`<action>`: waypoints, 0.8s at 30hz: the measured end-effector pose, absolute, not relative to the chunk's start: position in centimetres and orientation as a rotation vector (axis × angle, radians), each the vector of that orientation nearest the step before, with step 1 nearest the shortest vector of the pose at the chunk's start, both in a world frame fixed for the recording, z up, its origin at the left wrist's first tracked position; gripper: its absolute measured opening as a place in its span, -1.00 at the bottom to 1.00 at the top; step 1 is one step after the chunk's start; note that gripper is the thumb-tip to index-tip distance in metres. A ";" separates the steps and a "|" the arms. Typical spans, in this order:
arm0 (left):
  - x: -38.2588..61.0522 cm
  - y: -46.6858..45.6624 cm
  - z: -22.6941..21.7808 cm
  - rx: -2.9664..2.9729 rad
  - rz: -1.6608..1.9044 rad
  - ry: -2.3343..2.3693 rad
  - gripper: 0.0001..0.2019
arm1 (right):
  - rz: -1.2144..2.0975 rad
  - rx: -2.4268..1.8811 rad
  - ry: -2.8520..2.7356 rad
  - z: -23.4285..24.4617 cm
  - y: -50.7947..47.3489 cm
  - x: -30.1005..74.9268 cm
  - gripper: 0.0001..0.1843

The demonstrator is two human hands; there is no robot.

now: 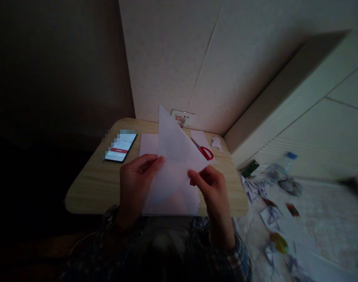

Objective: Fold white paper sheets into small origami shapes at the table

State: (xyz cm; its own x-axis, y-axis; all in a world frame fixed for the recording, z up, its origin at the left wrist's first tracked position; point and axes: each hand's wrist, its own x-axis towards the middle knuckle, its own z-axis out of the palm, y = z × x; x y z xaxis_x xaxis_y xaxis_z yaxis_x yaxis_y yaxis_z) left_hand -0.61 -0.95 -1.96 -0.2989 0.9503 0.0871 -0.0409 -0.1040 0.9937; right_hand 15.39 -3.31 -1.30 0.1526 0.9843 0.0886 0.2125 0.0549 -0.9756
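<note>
A white sheet of paper (174, 147) with a slanted, folded-looking edge is held up over the small table, its pointed corner at the top. My left hand (136, 184) pinches its left edge between thumb and fingers. On the other side, my right hand (212, 190) grips the paper near its right corner, thumb in front. More white paper (173, 201) lies beneath on the table, partly covered by the held sheet. Red-handled scissors (206, 152) rest just right of the raised sheet, their blades pointing toward the wall.
The wooden table (90, 186) stands against a wall with a socket (183, 117). A lit phone (120, 147) lies at its left, a small folded paper piece (217, 143) at the back right. On the floor are a plastic bottle (286, 161) and several paper scraps (251, 190).
</note>
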 end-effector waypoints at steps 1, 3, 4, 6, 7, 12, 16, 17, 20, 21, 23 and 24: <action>-0.6 -1.0 -1.9 1.071 1.535 1.331 -0.90 | 0.911 -1.382 -1.272 -1.3 -3.3 15.3 -0.69; -0.5 -1.0 -1.8 1.064 1.543 1.317 -0.91 | 0.892 -1.384 -1.279 -1.2 -3.4 15.3 -0.68; -0.5 -1.0 -1.8 1.060 1.545 1.312 -0.92 | 0.895 -1.378 -1.280 -1.2 -3.4 15.2 -0.67; -0.5 -1.0 -1.8 1.054 1.539 1.311 -0.92 | 0.932 -1.356 -1.273 -1.1 -3.3 15.3 -0.70; -0.5 -1.0 -1.9 1.050 1.535 1.315 -0.92 | 0.953 -1.345 -1.266 -1.1 -3.2 15.3 -0.72; -0.5 -1.0 -2.1 1.085 1.530 1.335 -0.90 | 0.913 -1.338 -1.245 -1.0 -3.3 15.5 -0.72; -0.5 -1.1 -2.2 1.112 1.524 1.357 -0.89 | 0.881 -1.315 -1.254 -0.8 -3.6 15.4 -0.64; -0.5 -1.1 -2.2 1.113 1.523 1.355 -0.88 | 0.885 -1.307 -1.251 -0.8 -3.6 15.4 -0.63; -0.5 -1.1 -2.3 1.118 1.525 1.336 -0.88 | 0.894 -1.303 -1.248 -0.7 -3.6 15.5 -0.59; -0.5 -1.1 -2.4 1.118 1.526 1.329 -0.89 | 0.893 -1.303 -1.251 -0.8 -3.6 15.6 -0.57; -0.5 -1.1 -2.4 1.105 1.534 1.324 -0.91 | 0.890 -1.289 -1.266 -0.8 -3.4 15.8 -0.54; -0.4 -1.0 -2.5 1.097 1.539 1.327 -0.91 | 0.902 -1.282 -1.287 -0.9 -3.4 15.8 -0.54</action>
State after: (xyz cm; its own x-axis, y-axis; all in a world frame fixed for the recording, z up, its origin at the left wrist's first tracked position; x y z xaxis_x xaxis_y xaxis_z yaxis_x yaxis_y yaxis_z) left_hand -0.44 -1.04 -2.45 -0.2960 0.9495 0.1046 -0.0362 -0.1206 0.9920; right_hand 15.84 -3.39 -0.87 0.1344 0.9773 0.1640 0.1789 0.1389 -0.9740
